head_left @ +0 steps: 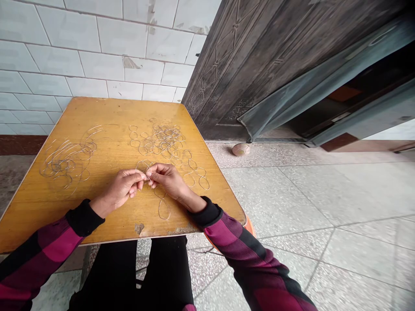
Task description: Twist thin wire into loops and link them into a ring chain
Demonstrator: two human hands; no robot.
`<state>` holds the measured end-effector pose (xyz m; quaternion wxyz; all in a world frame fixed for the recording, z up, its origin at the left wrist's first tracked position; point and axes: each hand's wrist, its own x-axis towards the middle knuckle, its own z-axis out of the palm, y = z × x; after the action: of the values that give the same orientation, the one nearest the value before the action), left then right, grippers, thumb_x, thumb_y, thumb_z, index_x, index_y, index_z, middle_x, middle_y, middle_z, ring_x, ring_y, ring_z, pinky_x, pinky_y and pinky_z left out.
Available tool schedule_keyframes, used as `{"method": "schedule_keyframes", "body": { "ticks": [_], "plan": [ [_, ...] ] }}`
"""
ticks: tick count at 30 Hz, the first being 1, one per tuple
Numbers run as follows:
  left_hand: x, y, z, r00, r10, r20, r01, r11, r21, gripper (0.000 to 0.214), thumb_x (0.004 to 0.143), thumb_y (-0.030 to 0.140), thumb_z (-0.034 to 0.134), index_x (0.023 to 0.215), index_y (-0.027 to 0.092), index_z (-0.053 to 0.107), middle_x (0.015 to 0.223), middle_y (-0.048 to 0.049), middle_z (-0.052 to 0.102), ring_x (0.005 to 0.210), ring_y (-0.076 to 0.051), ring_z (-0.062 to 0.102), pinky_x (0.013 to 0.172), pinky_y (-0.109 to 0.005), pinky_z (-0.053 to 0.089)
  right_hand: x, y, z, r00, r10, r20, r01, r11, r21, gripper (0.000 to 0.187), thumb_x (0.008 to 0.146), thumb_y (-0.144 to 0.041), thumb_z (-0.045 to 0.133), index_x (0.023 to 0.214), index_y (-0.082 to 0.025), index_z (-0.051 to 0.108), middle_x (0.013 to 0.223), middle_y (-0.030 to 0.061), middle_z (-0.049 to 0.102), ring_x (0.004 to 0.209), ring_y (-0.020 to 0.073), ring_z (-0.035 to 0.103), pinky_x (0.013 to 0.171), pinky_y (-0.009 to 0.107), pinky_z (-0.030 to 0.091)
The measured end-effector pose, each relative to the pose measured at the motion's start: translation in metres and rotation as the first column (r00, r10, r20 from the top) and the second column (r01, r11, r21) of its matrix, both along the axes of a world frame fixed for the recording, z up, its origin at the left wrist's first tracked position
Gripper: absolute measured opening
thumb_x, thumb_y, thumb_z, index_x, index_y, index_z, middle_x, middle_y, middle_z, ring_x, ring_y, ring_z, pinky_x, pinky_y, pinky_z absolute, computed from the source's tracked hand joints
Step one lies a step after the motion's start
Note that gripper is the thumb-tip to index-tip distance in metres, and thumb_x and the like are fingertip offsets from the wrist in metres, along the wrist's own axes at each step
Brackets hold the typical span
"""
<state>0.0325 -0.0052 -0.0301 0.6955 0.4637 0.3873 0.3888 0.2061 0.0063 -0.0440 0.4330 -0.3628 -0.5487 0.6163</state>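
Both my hands meet over the middle of a yellow wooden tabletop (106, 216). My left hand (123, 188) and my right hand (167, 179) pinch a thin looped metal wire (144, 166) between their fingertips. A chain of wire loops (164, 208) runs from under my fingers toward the table's near edge. Just beyond my hands lies a tangled heap of small wire loops (162, 140), with more loops (196, 175) to its right. A looser wire tangle (68, 162) sits left of my left hand.
A white tiled wall (97, 52) rises behind the table, and a dark embossed metal door (259, 73) stands at the right. A small round tan object (241, 149) lies on the speckled stone floor (292, 198). My black-trousered legs (165, 268) are below the table, with an orange item (249, 226) at its corner.
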Motion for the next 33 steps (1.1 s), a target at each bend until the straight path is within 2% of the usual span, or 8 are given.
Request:
{"method": "schedule_keyframes", "body": {
  "ticks": [3,5,7,9,11,13,16,33],
  "plan": [
    [-0.003,0.003,0.000,0.996,0.055,0.076,-0.052,0.998,-0.043,0.017,0.072,0.026,0.065,0.064,0.012,0.060,0.056,0.0022,0.054,0.038,0.000,0.034,0.037,-0.016,0.020,0.002,-0.002,0.000,0.997,0.011,0.077,-0.020,0.994,0.108,0.030,0.077,-0.042,0.072,0.087,-0.015,0.064,0.071,-0.0008,0.064,0.057,0.0075,0.058,0.057,0.022,0.050],
    [-0.006,0.006,0.000,0.988,0.104,0.112,-0.097,0.993,-0.074,0.019,0.071,0.025,0.067,0.061,0.012,0.057,0.057,0.0019,0.054,0.038,0.000,0.033,0.037,-0.015,0.019,0.002,-0.006,0.000,0.983,-0.037,0.182,-0.013,0.964,0.265,0.032,0.078,-0.041,0.072,0.097,-0.016,0.064,0.078,0.0014,0.066,0.063,0.0095,0.061,0.060,0.024,0.051],
    [-0.008,0.007,0.000,0.982,0.145,0.122,-0.133,0.986,-0.096,0.020,0.071,0.024,0.067,0.060,0.012,0.056,0.057,0.0016,0.054,0.038,0.000,0.033,0.037,-0.015,0.018,0.001,-0.011,0.000,0.944,-0.126,0.305,-0.030,0.888,0.459,0.036,0.081,-0.037,0.070,0.108,-0.016,0.061,0.083,0.0032,0.066,0.068,0.0110,0.062,0.063,0.025,0.052],
    [-0.008,0.008,0.001,0.979,0.174,0.110,-0.163,0.981,-0.101,0.020,0.071,0.024,0.067,0.060,0.012,0.056,0.056,0.0018,0.054,0.037,0.000,0.033,0.037,-0.016,0.017,0.000,-0.015,0.001,0.894,-0.194,0.405,-0.113,0.775,0.621,0.034,0.085,-0.034,0.066,0.113,-0.015,0.059,0.084,0.0039,0.065,0.069,0.0114,0.061,0.065,0.025,0.051],
    [-0.007,0.008,0.001,0.979,0.183,0.089,-0.176,0.981,-0.076,0.021,0.070,0.025,0.067,0.058,0.012,0.055,0.055,0.0018,0.053,0.038,0.000,0.033,0.037,-0.016,0.017,-0.001,-0.018,0.002,0.854,-0.242,0.461,-0.204,0.660,0.723,0.022,0.089,-0.032,0.061,0.103,-0.015,0.062,0.083,0.0046,0.063,0.071,0.0123,0.060,0.066,0.026,0.050],
    [-0.007,0.006,0.003,0.983,0.171,0.068,-0.170,0.985,-0.031,0.023,0.070,0.025,0.067,0.055,0.012,0.054,0.054,0.0015,0.052,0.038,0.000,0.033,0.038,-0.017,0.016,-0.001,-0.018,0.002,0.819,-0.290,0.495,-0.256,0.587,0.768,0.017,0.092,-0.031,0.057,0.089,-0.015,0.062,0.081,0.0051,0.060,0.072,0.0131,0.058,0.066,0.026,0.049],
    [-0.006,0.005,0.005,0.987,0.155,0.045,-0.155,0.988,0.008,0.024,0.070,0.025,0.066,0.054,0.012,0.054,0.053,0.0010,0.052,0.039,-0.001,0.032,0.039,-0.018,0.016,0.000,-0.017,0.003,0.797,-0.316,0.515,-0.271,0.574,0.773,0.021,0.093,-0.031,0.054,0.081,-0.016,0.060,0.080,0.0047,0.058,0.072,0.0129,0.057,0.065,0.025,0.048],
    [-0.015,0.007,0.010,0.998,0.048,-0.039,-0.045,0.997,0.065,0.018,0.070,0.027,0.065,0.060,0.012,0.061,0.054,-0.0016,0.060,0.038,-0.004,0.039,0.040,-0.019,0.022,0.012,-0.016,0.017,0.834,-0.192,0.518,-0.345,0.551,0.760,0.019,0.093,-0.032,0.053,0.086,-0.017,0.063,0.087,0.0061,0.062,0.083,0.0138,0.060,0.074,0.026,0.051]
  ]
}}
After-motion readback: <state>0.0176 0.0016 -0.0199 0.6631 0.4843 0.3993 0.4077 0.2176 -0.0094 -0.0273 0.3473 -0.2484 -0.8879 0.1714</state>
